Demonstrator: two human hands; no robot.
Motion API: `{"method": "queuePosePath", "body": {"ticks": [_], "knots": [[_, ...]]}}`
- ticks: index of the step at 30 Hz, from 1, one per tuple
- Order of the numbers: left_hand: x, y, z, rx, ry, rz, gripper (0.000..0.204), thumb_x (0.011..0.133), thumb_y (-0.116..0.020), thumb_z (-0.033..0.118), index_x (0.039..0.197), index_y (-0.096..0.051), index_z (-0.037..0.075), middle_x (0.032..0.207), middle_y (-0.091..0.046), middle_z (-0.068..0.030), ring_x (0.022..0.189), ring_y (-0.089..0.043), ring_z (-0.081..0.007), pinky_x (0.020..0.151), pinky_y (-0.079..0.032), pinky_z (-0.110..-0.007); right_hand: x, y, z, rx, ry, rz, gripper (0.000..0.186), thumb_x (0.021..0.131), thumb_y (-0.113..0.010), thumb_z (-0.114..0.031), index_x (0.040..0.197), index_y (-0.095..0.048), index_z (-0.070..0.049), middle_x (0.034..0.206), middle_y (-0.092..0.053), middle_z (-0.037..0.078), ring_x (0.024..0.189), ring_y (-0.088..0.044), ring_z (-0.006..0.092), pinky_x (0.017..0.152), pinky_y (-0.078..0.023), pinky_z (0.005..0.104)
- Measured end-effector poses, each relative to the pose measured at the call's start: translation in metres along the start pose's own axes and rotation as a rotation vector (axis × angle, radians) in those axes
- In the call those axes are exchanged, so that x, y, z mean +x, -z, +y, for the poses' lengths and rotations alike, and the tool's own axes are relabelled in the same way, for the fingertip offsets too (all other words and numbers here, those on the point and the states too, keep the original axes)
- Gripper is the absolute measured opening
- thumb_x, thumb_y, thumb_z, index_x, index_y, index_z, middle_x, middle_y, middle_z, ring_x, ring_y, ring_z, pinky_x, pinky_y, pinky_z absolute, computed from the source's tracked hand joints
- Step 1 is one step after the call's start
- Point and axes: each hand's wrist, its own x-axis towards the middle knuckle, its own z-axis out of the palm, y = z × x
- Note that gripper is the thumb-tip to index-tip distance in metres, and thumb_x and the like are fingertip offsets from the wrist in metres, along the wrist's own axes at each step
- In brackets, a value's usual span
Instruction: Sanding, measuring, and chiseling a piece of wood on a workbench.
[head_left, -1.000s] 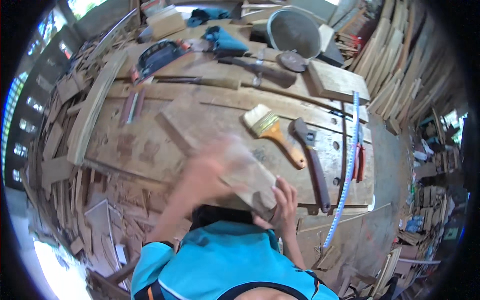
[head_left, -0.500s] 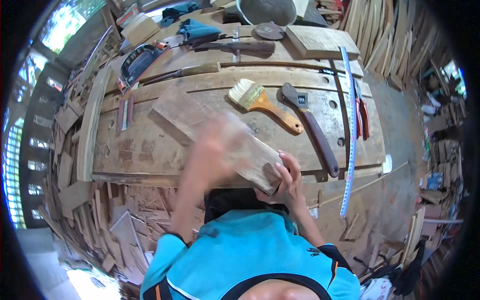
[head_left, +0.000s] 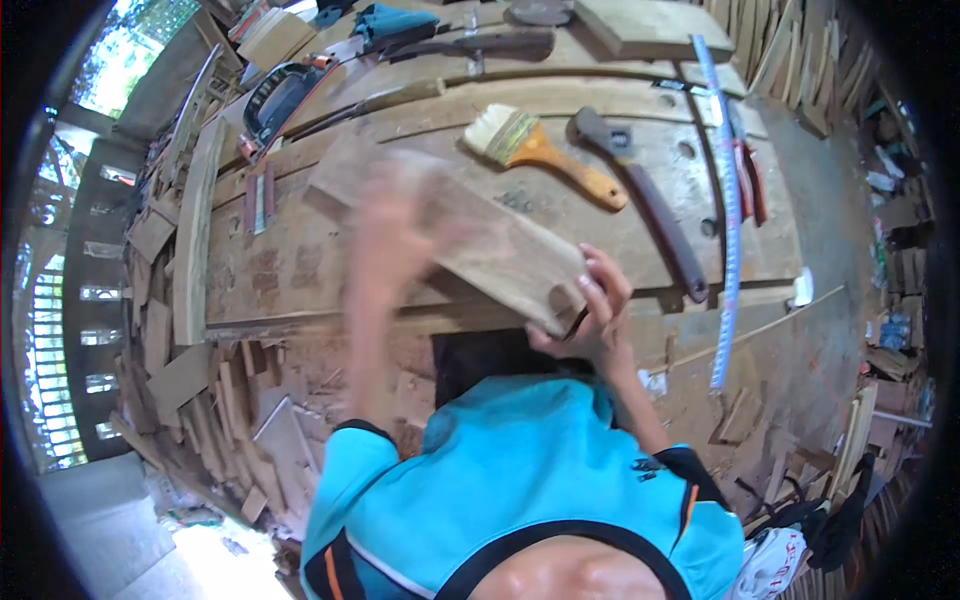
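A plain wooden board (head_left: 520,255) lies slantwise over the front of the workbench, its near end past the bench edge. My right hand (head_left: 597,300) is closed around that near corner, fingers on the edge and thumb beneath. Farther along, my left hand (head_left: 395,205) is over the board's upper face, smeared by motion; whether it holds anything cannot be made out. Beyond the board lie a paintbrush (head_left: 548,158) with a wooden handle and an adjustable wrench (head_left: 648,205) with a dark handle.
A measuring tape strip (head_left: 728,220) hangs over the bench's right side, beside red-handled pliers (head_left: 748,180). Chisel-like tools (head_left: 400,95), a blue cloth (head_left: 392,24) and a thick wood block (head_left: 645,32) lie at the back. Wood scraps (head_left: 235,400) cover the floor at left.
My left hand has moved up along the board toward its far end. My right hand keeps its grip on the near corner. The bench sits slightly higher in the picture.
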Motion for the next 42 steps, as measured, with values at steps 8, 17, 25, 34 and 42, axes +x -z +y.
{"method": "queuePosePath", "body": {"ticks": [8, 17, 25, 34, 42], "knots": [[-0.032, -0.017, 0.019, -0.013, -0.178, 0.009, 0.072, 0.061, -0.069, 0.05, 0.121, -0.05, 0.014, 0.129, -0.041, -0.018, 0.124, -0.032, -0.0351, 0.102, -0.026, -0.045, -0.008, -0.005, -0.001, 0.185, -0.153, 0.073, 0.076, 0.053, -0.081, -0.03, 0.116, -0.042, -0.013, 0.111, -0.038, 0.016, 0.101, -0.052, 0.0381, 0.078, -0.049, 0.0427], [-0.024, -0.025, -0.011, 0.033, -0.071, 0.082, 0.06, 0.071, -0.063, 0.045, 0.122, -0.049, 0.017, 0.133, -0.037, -0.0152, 0.125, -0.03, -0.0342, 0.104, -0.022, -0.044, 0.014, 0.012, -0.004, -0.071, -0.231, -0.049, 0.097, 0.056, -0.078, -0.023, 0.13, -0.019, -0.006, 0.129, -0.03, 0.023, 0.109, -0.044, 0.0422, 0.085, -0.045, 0.0461], [-0.059, -0.024, 0.097, -0.242, -0.427, -0.124, 0.067, 0.065, -0.059, 0.063, 0.112, -0.058, 0.015, 0.131, -0.038, -0.0181, 0.123, -0.034, -0.0345, 0.1, -0.026, -0.044, 0.001, 0.037, -0.003, 0.129, -0.366, -0.281, 0.109, 0.057, -0.08, -0.033, 0.134, -0.009, -0.003, 0.127, -0.042, 0.019, 0.116, -0.039, 0.0366, 0.099, -0.028, 0.045], [-0.029, -0.002, -0.038, -0.012, 0.111, 0.146, 0.057, 0.068, -0.065, 0.041, 0.118, -0.053, 0.015, 0.129, -0.039, -0.0199, 0.125, -0.03, -0.0356, 0.102, -0.024, -0.045, -0.001, 0.028, -0.003, -0.2, -0.134, -0.182, 0.084, 0.057, -0.072, -0.041, 0.121, -0.035, 0.0, 0.113, -0.052, 0.02, 0.103, -0.053, 0.0332, 0.092, -0.035, 0.0445], [-0.067, -0.02, 0.088, -0.349, -0.443, -0.2, 0.068, 0.069, -0.058, 0.06, 0.119, -0.051, 0.014, 0.131, -0.037, -0.0179, 0.124, -0.031, -0.0346, 0.103, -0.023, -0.045, -0.014, 0.02, 0.008, -0.193, -0.075, -0.064, 0.08, 0.063, -0.07, -0.047, 0.12, -0.033, -0.006, 0.112, -0.055, 0.017, 0.101, -0.056, 0.0291, 0.09, -0.037, 0.0414]]}}
